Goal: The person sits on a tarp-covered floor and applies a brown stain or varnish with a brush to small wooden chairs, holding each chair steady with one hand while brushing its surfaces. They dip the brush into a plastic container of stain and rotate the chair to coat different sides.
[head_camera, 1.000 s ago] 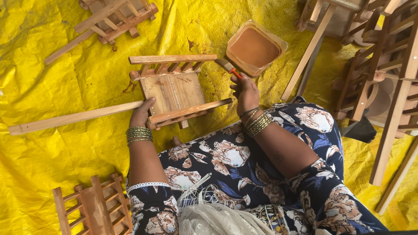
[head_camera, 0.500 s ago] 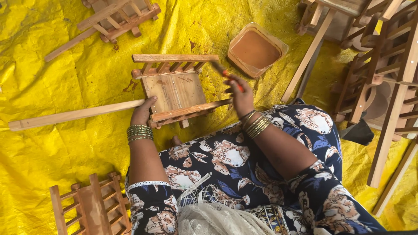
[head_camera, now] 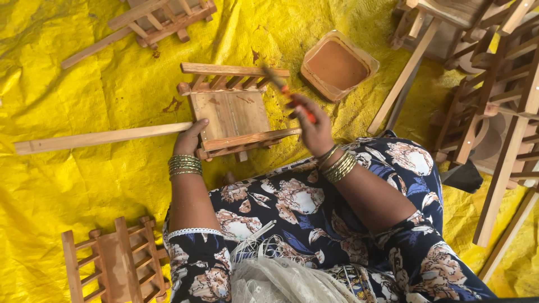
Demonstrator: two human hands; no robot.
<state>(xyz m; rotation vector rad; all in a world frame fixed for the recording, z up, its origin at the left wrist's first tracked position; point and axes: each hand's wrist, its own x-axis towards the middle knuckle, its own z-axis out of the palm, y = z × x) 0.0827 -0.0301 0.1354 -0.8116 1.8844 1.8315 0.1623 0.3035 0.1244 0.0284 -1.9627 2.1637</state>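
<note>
A small unpainted wooden cart-like frame (head_camera: pixel 233 115) with railed sides and a long handle lies on the yellow tarp (head_camera: pixel 84 185) in front of me. My left hand (head_camera: pixel 189 138) grips its near left corner, where the handle joins. My right hand (head_camera: pixel 311 126) holds a paintbrush (head_camera: pixel 286 92) with an orange handle, its bristles over the frame's far right rail. A square tub of reddish-brown paint (head_camera: pixel 338 65) sits just beyond the brush. Both wrists carry several bangles.
Another wooden frame (head_camera: pixel 115 264) lies at the lower left and one (head_camera: pixel 163 19) at the top. Several stacked wooden frames and long sticks (head_camera: pixel 494 101) crowd the right side. My flowered dress covers my lap.
My right hand has brought the brush from the paint tub's edge leftward onto the frame's far right rail. The left hand has kept its hold on the frame.
</note>
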